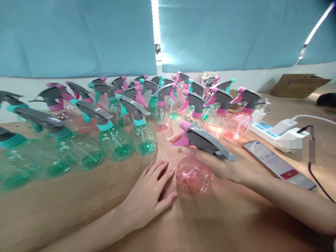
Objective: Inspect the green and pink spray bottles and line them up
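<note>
My right hand (210, 159) is wrapped round the grey and pink trigger head of a pink spray bottle (194, 176), which stands on the brown table just in front of me. Beside the bottle's left side, my left hand (151, 190) lies flat on the table with fingers stretched out, holding nothing; its thumb is close to the bottle's base. Behind both hands stand several green spray bottles (144, 136) and pink spray bottles (237, 122) with grey trigger heads.
A smartphone (278, 164) lies screen up to the right of my right arm. Behind it sits a white power strip (273, 131) with plugs and cables. A cardboard piece (299, 85) rests far right. Blue curtains (78, 35) hang behind.
</note>
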Motion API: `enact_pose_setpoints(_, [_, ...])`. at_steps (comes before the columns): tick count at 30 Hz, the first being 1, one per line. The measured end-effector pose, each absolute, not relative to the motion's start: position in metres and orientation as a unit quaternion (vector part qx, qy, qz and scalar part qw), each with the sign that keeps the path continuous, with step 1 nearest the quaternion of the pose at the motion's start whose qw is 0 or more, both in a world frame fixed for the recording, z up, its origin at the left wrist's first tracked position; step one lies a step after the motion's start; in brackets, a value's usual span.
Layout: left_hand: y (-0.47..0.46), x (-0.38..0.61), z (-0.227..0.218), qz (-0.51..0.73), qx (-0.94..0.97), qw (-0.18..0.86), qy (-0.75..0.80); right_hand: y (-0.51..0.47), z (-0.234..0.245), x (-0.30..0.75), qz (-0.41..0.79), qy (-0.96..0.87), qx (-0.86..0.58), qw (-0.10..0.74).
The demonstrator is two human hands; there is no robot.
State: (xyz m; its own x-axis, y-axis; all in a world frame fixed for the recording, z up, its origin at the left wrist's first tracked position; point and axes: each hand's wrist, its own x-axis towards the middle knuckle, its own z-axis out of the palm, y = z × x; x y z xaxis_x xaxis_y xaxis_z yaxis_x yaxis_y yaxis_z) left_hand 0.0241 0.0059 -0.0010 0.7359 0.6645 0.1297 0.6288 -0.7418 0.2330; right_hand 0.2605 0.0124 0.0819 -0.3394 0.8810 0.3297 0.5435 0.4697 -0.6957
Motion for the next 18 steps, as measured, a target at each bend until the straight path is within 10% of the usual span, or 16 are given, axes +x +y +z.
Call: enact_pose_setpoints(18, [0.0057, 0.0234, -0.0007, 0.118, 0.925, 0.097, 0.348, 0.0129, 0.0846, 0.2614, 0.242, -0.795, -0.441, 0.34])
